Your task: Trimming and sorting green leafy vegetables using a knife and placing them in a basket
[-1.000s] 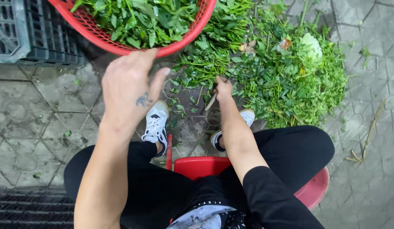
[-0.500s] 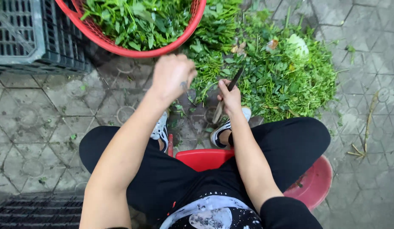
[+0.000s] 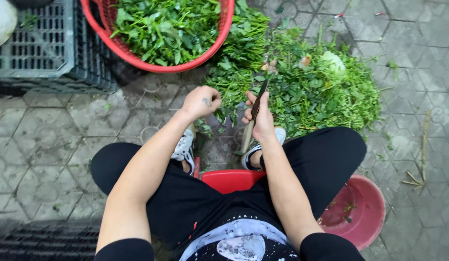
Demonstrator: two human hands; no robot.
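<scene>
Where the paving meets the top left corner, a dark slatted plastic crate [image 3: 45, 53] stands on the hexagonal tiles [image 3: 50, 140]. Just right of it, a red mesh basket [image 3: 185, 65] full of leafy greens [image 3: 166, 29]; its rim touches the crate's side.

Below the basket: left hand [image 3: 201, 101], curled into a loose fist, small dark mark on its back. Fingers reach the near edge of a loose pile of cut greens [image 3: 311, 92] on the ground; whether stems are actually pinched inside the fist, cannot tell.

Just beside it, right hand [image 3: 259, 121], closed around a knife [image 3: 254, 116]. Dark blade points up and away over the pile, pale handle end sticks out below the fist toward the shoes. The two hands sit near each other, not touching.

White-and-black shoes [image 3: 185, 145] under the forearms, one partly hidden. Person in black trousers sits on a low red stool [image 3: 229, 179], knees spread.

Pile of greens spreads right of the hands, against the basket at its upper left edge; a pale leaf lump [image 3: 333, 62] near its top. Lower right, a red plastic basin [image 3: 364, 212], partly tucked under the right thigh, a few scraps inside. Dry stalks [image 3: 418, 159] lie on the tiles at far right
</scene>
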